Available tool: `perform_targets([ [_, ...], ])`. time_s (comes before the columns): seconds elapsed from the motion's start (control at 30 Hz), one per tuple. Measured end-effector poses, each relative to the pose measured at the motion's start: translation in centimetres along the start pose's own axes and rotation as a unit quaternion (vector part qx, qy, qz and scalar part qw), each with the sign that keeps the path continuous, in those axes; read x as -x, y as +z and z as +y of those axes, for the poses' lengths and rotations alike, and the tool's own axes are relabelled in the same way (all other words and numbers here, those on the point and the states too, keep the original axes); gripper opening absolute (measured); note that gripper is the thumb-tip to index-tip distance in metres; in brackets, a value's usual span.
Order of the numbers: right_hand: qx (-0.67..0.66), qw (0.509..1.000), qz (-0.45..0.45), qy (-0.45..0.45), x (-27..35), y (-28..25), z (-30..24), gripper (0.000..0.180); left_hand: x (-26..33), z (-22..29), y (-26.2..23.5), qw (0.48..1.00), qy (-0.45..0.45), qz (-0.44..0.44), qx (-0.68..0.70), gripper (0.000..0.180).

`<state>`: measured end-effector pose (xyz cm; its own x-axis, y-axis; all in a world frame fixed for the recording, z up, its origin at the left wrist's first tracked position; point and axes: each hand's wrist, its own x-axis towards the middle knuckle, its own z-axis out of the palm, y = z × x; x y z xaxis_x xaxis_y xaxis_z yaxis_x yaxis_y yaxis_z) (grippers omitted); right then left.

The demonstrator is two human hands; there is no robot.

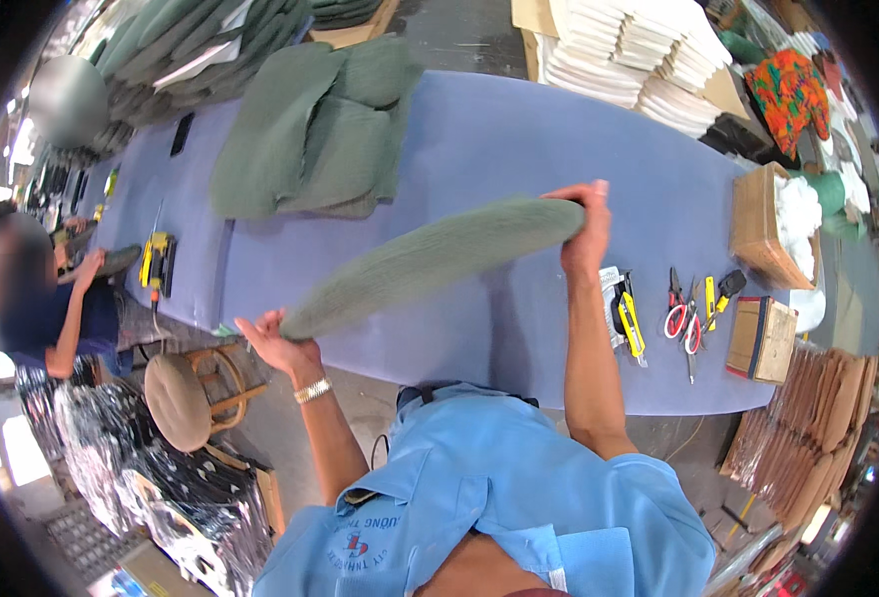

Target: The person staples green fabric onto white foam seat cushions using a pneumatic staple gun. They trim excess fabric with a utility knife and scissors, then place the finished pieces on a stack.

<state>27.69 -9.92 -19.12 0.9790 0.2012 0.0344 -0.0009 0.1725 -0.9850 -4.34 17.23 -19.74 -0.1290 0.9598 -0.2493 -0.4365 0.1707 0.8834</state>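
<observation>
L grip (285, 345) + R grip (586, 231), holding opp. ends of green pad (435, 257).
Pad above blue table (489, 129); scissors (693, 335) to R.

The shirt (459, 438) is light blue and short-sleeved, its collar (594, 557) open, with a chest pocket (390, 488) and a red-and-blue emblem (357, 544) beside curved lettering. A shiny gold-toned band (312, 390) circles the left wrist.
</observation>
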Motion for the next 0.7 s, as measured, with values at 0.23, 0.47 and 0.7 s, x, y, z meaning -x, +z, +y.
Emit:
perform_targets([
  [0.23,-0.369,0.898,-0.095,-0.220,7.6,-5.8,-5.5,0.069,7.2,7.2,7.6,0.970,0.126,-0.156,0.139,0.082],
  [0.47,0.138,0.838,-0.329,-0.412,20.4,-2.3,-10.6,0.017,9.8,-2.8,7.3,0.862,-0.192,-0.351,0.310,0.082],
  [0.7,0.246,0.822,-0.307,-0.412,18.1,2.3,-10.6,0.054,9.8,1.4,3.0,0.751,-0.301,-0.511,0.290,0.088],
])
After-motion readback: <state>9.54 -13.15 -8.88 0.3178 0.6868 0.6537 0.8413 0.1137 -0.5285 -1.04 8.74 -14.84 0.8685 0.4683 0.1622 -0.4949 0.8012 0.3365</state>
